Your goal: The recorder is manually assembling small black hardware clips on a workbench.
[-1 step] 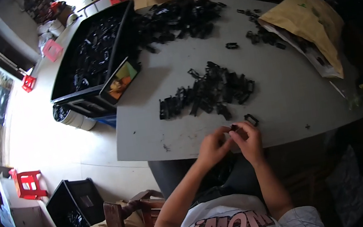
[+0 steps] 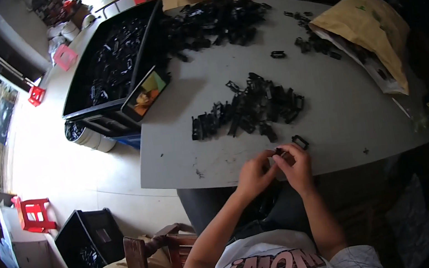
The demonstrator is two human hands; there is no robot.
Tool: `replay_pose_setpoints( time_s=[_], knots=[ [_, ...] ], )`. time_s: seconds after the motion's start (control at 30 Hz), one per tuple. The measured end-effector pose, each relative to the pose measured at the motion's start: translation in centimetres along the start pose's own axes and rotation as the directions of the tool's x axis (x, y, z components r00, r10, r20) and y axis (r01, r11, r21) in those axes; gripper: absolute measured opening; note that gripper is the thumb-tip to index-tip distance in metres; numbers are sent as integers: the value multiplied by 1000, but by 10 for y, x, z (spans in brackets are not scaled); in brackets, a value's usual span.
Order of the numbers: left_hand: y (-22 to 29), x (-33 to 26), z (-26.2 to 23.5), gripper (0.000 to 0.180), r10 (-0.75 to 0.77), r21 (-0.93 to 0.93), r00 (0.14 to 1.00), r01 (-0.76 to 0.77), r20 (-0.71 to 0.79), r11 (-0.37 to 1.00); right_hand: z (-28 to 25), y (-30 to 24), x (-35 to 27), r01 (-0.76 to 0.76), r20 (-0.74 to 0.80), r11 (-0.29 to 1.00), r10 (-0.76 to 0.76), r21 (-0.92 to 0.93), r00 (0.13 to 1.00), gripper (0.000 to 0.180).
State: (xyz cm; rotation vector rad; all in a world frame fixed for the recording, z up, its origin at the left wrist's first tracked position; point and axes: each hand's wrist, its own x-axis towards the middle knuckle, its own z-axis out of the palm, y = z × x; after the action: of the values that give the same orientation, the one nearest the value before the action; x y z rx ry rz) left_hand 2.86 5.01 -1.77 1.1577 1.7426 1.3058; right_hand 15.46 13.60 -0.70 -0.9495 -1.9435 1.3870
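Near the front edge of the table, my left hand [image 2: 255, 175] and my right hand [image 2: 296, 167] meet fingertip to fingertip. Between them they pinch a small black plastic part [image 2: 279, 151], mostly covered by the fingers. Just beyond my right fingers lies a black rectangular plastic frame [image 2: 300, 142] with an open middle. A loose pile of similar black plastic parts [image 2: 254, 104] spreads across the table farther off, with several standing in a row at its left end.
At the table's left stands a large black crate [image 2: 102, 115] full of black parts, a phone [image 2: 146, 95] leaning on it. Another heap [image 2: 219, 21] covers the far side. A brown paper bag [image 2: 363, 26] lies at right. The grey tabletop [image 2: 204, 68] ends close to my lap.
The whole scene sits slightly farther right in the picture. Both hands keep the same pinch on the small part.
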Motion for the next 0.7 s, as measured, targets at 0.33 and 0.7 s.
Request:
replay_pose_setpoints(
  time_s=[0.33,0.7],
  knots=[
    [-34,-8,-34,16,64,83,971,-46,-229,996,-19,-10,12,159,-1,729,-214,-665,977,31],
    [-22,-13,-49,22,-110,-386,992,127,64,914,-42,42,18,141,-146,783,-283,-606,948,24]
  ],
)
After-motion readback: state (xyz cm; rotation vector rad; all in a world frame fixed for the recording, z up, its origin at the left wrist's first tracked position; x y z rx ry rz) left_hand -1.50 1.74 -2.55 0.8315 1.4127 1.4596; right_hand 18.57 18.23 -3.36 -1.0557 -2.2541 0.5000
